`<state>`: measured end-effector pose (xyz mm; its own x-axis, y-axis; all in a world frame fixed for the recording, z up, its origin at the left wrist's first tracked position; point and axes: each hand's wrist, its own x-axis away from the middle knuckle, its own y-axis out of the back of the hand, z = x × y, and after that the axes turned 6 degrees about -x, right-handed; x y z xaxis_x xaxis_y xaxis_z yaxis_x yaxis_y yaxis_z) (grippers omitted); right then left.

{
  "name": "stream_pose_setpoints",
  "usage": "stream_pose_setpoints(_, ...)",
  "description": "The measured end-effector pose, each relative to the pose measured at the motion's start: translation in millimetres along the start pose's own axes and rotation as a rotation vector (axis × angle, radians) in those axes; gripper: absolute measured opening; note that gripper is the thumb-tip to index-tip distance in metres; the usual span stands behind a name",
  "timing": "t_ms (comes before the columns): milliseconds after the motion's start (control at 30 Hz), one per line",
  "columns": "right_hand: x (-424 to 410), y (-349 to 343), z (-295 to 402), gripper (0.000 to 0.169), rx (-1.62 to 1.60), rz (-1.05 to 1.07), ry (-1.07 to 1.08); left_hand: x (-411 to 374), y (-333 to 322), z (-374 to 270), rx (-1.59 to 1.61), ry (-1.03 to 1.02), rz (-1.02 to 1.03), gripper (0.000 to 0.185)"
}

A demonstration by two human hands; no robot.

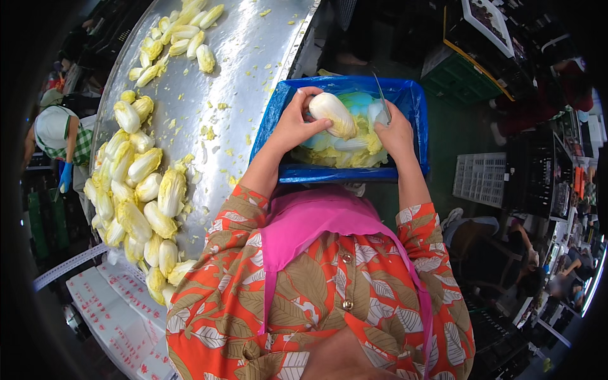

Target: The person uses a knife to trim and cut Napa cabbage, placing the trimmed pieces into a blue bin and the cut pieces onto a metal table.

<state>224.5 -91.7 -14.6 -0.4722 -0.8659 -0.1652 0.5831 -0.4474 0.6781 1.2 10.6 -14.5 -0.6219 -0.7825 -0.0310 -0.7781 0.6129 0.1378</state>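
Observation:
A small napa cabbage point(331, 114), white at the base and yellow at the leaf tips, rests in the grip of my left hand point(300, 118). My right hand point(395, 130) is closed around a knife, whose thin blade point(380, 95) points away from me; a pale leaf piece point(376, 113) lies beside its fingers. Both hands are above a crate lined with blue plastic point(411, 92). Inside it lie loose yellow and white cabbage leaves point(365, 154). The knife's handle is hidden in my palm.
To my left, a metal table point(213, 142) carries a large heap of napa cabbages point(137, 190), another group point(185, 38) farther off, and leaf scraps. White printed boxes point(114, 313) stand below. A person in a green checked apron point(80, 142) is across the table. Crates point(479, 180) stand right.

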Motion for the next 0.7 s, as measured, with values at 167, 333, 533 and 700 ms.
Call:
stream_pose_setpoints(167, 0.7, 14.2, 41.9, 0.047, -0.77, 0.466, -0.306, 0.8, 2.6, -7.7, 0.332, 0.091, 0.164, 0.063)
stream_pose_setpoints(333, 4.2, 8.3, 41.3, 0.044, -0.91, 0.575, -0.307, 0.5, 6.1, -15.5, 0.486, 0.147, 0.244, 0.063)
stream_pose_setpoints(533, 6.3, 5.2, 48.4, 0.04, -0.962, 0.495, -0.328, 1.4, 9.7, -15.3, 0.533, 0.169, 0.271, 0.063)
stream_pose_setpoints(700, 7.7, 1.0, 58.6, 0.035, -0.817, 0.413, -0.298, 0.2, 3.7, -25.0, 0.556, 0.175, 0.251, 0.058)
